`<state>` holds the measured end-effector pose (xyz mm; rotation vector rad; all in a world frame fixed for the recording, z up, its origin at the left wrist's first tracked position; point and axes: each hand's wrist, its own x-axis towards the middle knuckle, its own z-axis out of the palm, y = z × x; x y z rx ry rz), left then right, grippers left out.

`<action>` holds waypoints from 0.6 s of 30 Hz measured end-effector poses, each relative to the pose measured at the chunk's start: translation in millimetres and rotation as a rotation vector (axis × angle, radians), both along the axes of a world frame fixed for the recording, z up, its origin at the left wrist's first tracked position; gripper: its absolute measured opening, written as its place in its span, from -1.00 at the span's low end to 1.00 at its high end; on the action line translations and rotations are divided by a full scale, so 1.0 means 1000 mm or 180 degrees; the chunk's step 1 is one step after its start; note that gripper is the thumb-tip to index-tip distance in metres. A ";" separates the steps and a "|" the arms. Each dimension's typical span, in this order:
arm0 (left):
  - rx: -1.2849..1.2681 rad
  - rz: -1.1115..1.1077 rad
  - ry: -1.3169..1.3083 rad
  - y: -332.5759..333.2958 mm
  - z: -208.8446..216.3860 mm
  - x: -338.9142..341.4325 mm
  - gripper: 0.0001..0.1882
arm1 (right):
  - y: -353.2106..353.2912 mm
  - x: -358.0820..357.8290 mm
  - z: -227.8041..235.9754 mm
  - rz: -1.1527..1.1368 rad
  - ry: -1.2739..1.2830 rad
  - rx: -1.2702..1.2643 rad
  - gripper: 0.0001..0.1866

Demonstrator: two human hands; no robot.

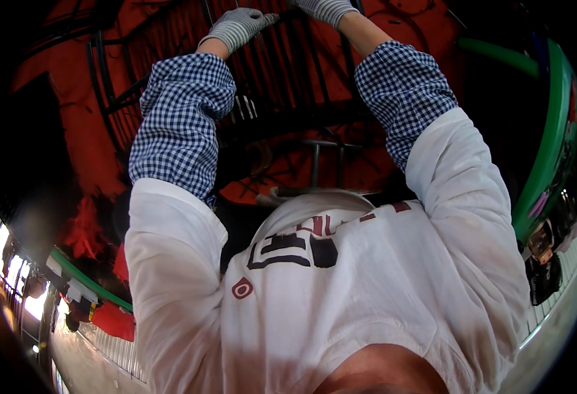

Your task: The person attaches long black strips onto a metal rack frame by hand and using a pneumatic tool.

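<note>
My left hand [237,29], in a grey-and-white striped glove, is at the top of the view above a set of thin dark bars or strips [282,65]. Its fingers point right and are pressed together; what they hold, if anything, is too small to make out. My right hand [328,10], gloved alike, reaches the upper edge, where its fingertips are cut off. The dark strips run lengthwise away from me in a dark frame. Blue-and-white checked sleeve covers [183,118] are on both forearms.
Red material [81,131] lies beneath the dark strips. Nearer me is a grey metal tube frame [328,146]. A green curved rail [543,151] bends along the right, with another green edge [94,282] at lower left. A red bundle [114,320] lies beyond it.
</note>
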<state>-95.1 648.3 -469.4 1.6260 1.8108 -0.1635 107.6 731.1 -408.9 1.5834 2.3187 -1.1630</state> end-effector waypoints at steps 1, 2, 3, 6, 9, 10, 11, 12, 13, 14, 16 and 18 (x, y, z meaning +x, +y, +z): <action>-0.0025 0.0045 -0.0122 -0.009 0.005 -0.010 -0.38 | -0.011 -0.007 0.025 0.0113 -0.0242 -0.0046 -0.73; -0.0009 0.0023 -0.0128 -0.014 0.016 -0.003 -0.38 | -0.018 -0.003 0.036 0.0091 -0.0248 -0.0030 -0.73; 0.0097 0.0124 -0.0073 -0.018 0.033 0.017 -0.41 | -0.023 0.008 0.044 0.0038 -0.0283 -0.0029 -0.72; 0.0206 0.0299 0.0183 -0.030 0.072 0.043 -0.31 | -0.034 0.024 0.049 0.0153 -0.0334 0.0202 -0.72; 0.0334 0.0321 0.0417 -0.045 0.107 0.062 -0.34 | -0.056 0.047 0.057 -0.0034 0.0409 0.0925 -0.73; 0.0361 0.0302 0.0417 -0.050 0.121 0.071 -0.34 | -0.063 0.057 0.057 -0.0053 0.0409 0.0952 -0.73; 0.0458 0.0355 0.0447 -0.058 0.134 0.081 -0.35 | -0.070 0.067 0.057 -0.0064 0.0787 0.1303 -0.75; 0.0564 0.0422 0.0490 -0.065 0.146 0.087 -0.35 | -0.075 0.072 0.060 -0.0058 0.1180 0.1660 -0.76; 0.0830 0.0362 0.0621 -0.070 0.143 0.089 -0.36 | -0.081 0.076 0.066 -0.0088 0.1184 0.1614 -0.80; 0.1071 0.0379 0.0668 -0.079 0.146 0.095 -0.40 | -0.085 0.078 0.065 -0.0096 0.1199 0.1639 -0.80; 0.1407 0.0081 0.0960 -0.094 0.139 0.102 -0.44 | -0.096 0.086 0.052 -0.0124 0.1479 0.1846 -0.82; 0.1163 0.0040 0.1101 -0.105 0.123 0.112 -0.47 | -0.107 0.094 0.032 -0.0147 0.1603 0.1845 -0.82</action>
